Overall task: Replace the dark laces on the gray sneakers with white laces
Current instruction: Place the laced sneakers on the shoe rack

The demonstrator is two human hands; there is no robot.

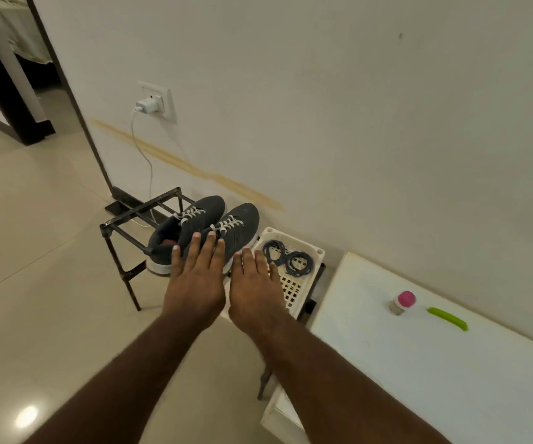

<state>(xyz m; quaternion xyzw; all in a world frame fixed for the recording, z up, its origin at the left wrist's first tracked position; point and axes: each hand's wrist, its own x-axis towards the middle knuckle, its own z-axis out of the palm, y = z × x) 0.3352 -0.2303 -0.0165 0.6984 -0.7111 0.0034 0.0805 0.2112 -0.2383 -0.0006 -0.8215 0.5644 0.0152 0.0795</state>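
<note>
Two dark gray sneakers sit side by side on a black metal rack, toes toward the wall. The left sneaker and the right sneaker both carry white laces. Two coils of dark laces lie in a white perforated basket just right of the shoes. My left hand and my right hand are stretched forward, palms down, fingers straight, in front of the sneakers' heels and holding nothing. I cannot tell whether the fingertips touch the shoes.
A white table at the right holds a small jar with a pink lid and a green object. A white charger is plugged into the wall socket, its cable hanging behind the rack. Tiled floor spreads left.
</note>
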